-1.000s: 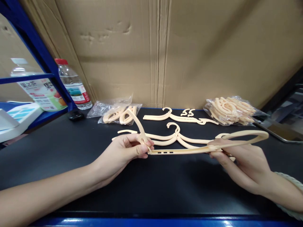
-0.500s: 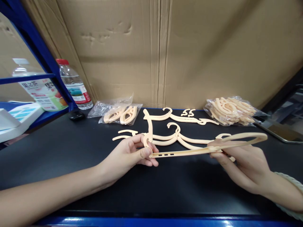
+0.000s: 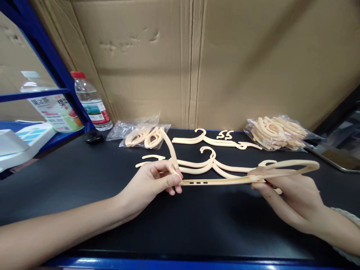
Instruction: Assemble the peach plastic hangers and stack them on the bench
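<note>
Above the black tabletop I hold a cream plastic folding hanger [image 3: 222, 181] between both hands, its slotted bar running across. My left hand [image 3: 160, 178] pinches the bar's left end, where a curved arm piece rises up and to the left. Around the right end of the bar my right hand [image 3: 292, 198] is closed, with a long curved arm reaching out over it to the right. Just behind the bar lie assembled cream hangers [image 3: 197, 170], partly hidden by the bar and my hands. Farther back rests another hanger [image 3: 188, 140] with two small loose hooks [image 3: 225, 134] nearby.
Clear bags of cream hanger parts lie at the back: a small bag [image 3: 143, 137] left and a fuller bag [image 3: 278, 131] right. A red-capped water bottle [image 3: 94, 105] stands by the blue frame [image 3: 53, 63]. Behind the table is a cardboard wall [image 3: 146, 56].
The curved arm piece at my left hand has swung from nearly upright to leaning left. My left fingers have shifted slightly on that end; the right hand keeps its hold.
</note>
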A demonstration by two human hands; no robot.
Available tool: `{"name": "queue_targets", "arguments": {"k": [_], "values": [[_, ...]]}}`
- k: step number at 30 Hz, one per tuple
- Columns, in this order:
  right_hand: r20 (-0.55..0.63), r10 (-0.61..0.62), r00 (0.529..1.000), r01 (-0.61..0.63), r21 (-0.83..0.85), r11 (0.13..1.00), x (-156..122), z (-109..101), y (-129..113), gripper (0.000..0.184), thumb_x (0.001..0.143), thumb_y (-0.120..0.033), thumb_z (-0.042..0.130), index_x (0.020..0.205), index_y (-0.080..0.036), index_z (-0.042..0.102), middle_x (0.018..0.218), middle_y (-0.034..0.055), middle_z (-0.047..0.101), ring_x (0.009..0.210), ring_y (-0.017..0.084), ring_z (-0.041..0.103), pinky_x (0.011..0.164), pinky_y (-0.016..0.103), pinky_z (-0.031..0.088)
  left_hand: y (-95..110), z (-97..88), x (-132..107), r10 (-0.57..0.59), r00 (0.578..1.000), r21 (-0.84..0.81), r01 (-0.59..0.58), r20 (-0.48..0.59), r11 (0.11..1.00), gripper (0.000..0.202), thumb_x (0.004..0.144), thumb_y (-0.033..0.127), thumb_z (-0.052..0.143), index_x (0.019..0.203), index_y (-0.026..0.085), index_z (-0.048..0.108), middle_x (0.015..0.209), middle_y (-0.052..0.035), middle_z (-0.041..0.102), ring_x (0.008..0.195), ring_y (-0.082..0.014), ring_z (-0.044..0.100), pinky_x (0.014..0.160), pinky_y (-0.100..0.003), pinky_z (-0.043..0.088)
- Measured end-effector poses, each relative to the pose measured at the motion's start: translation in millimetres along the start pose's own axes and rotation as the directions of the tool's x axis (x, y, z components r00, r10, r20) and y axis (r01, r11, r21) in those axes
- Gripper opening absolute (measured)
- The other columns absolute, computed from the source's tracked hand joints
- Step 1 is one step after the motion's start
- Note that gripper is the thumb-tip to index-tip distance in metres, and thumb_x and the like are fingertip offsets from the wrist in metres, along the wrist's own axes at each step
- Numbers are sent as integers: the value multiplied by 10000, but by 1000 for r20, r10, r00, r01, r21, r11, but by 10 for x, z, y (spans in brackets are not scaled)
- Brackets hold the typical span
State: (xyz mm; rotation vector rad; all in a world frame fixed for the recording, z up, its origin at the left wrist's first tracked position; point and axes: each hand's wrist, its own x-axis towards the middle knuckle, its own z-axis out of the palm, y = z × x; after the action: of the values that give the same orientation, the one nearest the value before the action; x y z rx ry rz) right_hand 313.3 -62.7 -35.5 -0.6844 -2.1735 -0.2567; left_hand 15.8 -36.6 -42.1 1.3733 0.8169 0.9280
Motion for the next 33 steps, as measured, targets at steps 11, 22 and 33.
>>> {"name": "queue_targets", "arguments": {"k": [11,22,33], "values": [[-33,-13,999,14,4,1000,13,11,1,194,895,-71,511,961,-234,592,788,36,736,801,218,734,713,289,621,26,26,-27,81,995,47,-84,58,995,118,845,234,700,802,150,628,775,2,565,688,-102,543,663,-198,464],[2,-18,1000,18,-27,999,-49,18,23,153,908,-91,505,954,-213,586,802,62,745,809,217,737,749,278,617,72,106,-75,-76,993,-181,91,93,979,209,834,272,724,788,144,566,888,-22,617,748,-131,631,703,-239,542],[39,-32,999,34,-39,999,-54,38,-12,150,915,-103,489,943,-183,613,812,47,742,796,164,728,831,212,575,89,134,-123,-77,995,-229,89,59,969,208,790,221,757,736,122,582,816,-23,628,686,-108,597,676,-200,502]]}}
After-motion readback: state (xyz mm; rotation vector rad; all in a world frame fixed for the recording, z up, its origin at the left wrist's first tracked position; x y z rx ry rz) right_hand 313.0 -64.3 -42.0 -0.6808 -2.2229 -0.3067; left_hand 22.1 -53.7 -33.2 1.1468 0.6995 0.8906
